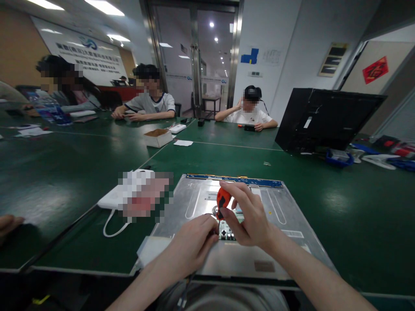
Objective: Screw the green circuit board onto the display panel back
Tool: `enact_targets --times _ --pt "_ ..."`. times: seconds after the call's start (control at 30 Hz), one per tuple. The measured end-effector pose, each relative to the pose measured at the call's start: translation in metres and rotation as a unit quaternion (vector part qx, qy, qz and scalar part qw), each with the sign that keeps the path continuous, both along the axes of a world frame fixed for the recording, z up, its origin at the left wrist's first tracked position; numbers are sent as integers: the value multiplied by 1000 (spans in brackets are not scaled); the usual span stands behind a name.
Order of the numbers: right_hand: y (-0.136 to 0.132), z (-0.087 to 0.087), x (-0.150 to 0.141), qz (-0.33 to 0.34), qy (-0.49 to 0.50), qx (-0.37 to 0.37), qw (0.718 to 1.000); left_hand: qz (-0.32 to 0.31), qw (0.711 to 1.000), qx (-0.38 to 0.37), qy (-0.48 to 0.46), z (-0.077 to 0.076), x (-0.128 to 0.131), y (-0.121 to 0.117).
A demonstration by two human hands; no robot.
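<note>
A flat metal display panel lies on the table before me, with a blue circuit strip along its far edge. In its middle shows a small green circuit board, partly covered by my hands. My right hand grips a screwdriver by its orange and black handle, between thumb and fingers. The tool stands almost upright, its shaft pointing down at the board's left side. Close to that shaft, my left hand is closed with its fingers curled together at the board's edge; what they pinch is hidden.
Left of the panel lie a white device with a cable loop and a blurred pinkish item. Farther off are an open box and a black monitor. Several people sit around the green table; another person's hand rests at left.
</note>
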State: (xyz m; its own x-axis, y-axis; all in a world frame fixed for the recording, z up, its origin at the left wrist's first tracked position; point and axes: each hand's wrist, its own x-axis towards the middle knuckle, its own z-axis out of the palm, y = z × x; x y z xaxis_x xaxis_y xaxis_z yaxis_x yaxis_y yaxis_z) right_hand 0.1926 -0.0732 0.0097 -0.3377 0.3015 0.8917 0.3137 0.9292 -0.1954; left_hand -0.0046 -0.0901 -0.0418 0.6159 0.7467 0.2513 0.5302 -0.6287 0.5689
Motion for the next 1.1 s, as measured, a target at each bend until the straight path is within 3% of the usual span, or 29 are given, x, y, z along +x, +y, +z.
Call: enact_targets --times 0.3,0.63,1.1 --pt "0 -2 0 6 -3 -9 1000 8 1000 -2 6 0 0 0" --pt "2 -8 -4 -56 0 -21 998 14 1000 -6 4 4 1 -2" --pt "5 -9 -5 -42 -8 -30 999 15 1000 -17 -5 5 1 -1"
